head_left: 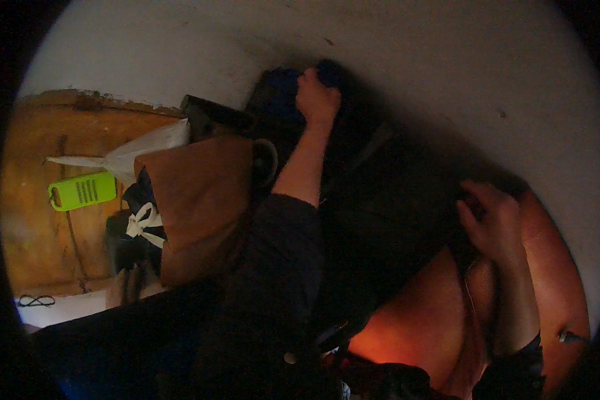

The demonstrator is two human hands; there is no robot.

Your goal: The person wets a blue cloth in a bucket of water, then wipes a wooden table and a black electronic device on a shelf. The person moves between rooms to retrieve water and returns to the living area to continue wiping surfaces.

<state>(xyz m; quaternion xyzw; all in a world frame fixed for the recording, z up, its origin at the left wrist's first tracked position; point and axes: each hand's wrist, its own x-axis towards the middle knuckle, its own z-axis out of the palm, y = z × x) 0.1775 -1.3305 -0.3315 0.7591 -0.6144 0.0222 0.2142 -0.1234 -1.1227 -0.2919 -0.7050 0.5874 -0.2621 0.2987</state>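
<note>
My left hand (319, 97) is closed at the top centre, with a dark blue, cloth-like lump (331, 72) bunched at its fingers. More dark blue material (280, 87) lies just left of it. Lower at the right is my right hand (495, 217), its thumb and forefinger curved around a dark gap beside a large dark mass. Shadow hides whether it holds anything. A smooth reddish-brown surface (420, 310) glows below and beside the right forearm; its kind is unclear.
A brown bag or cover (200, 200) stands at the left, near a white tied plastic bag (147, 145), a bright green slotted case (83, 191) and a pale bow (145, 224). They are by a worn wooden surface (35, 235). A pale wall-like surface (430, 65) spans the top.
</note>
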